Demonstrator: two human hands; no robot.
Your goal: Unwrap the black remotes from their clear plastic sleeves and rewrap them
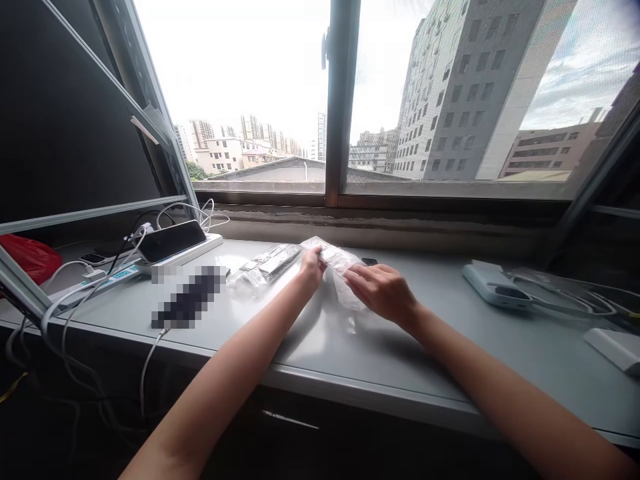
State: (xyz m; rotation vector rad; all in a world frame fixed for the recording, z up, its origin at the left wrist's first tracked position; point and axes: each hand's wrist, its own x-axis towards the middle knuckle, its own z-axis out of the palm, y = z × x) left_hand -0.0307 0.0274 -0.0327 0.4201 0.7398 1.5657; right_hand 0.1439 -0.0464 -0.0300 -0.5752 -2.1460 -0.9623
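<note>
Above the middle of the grey table, my left hand (313, 264) grips the left end of a clear plastic bag (336, 257). The thumb lies on top of the bag, and the contents are too blurred to name. My right hand (383, 288) is closed on the bag's right side, fingers together along its edge. Part of the plastic hangs down between the hands. Left of my left hand, a second clear plastic packet (273, 263) lies on the table. Just behind my right hand shows a small black object (369, 262), mostly hidden.
A phone (173, 241) leans on a white power strip (210, 245) at the left, among several cables. A pixelated dark device (190, 297) lies nearer, with a cable attached. To the right are a pale blue power bank (495, 285) and a white box (614, 348). A window stands behind.
</note>
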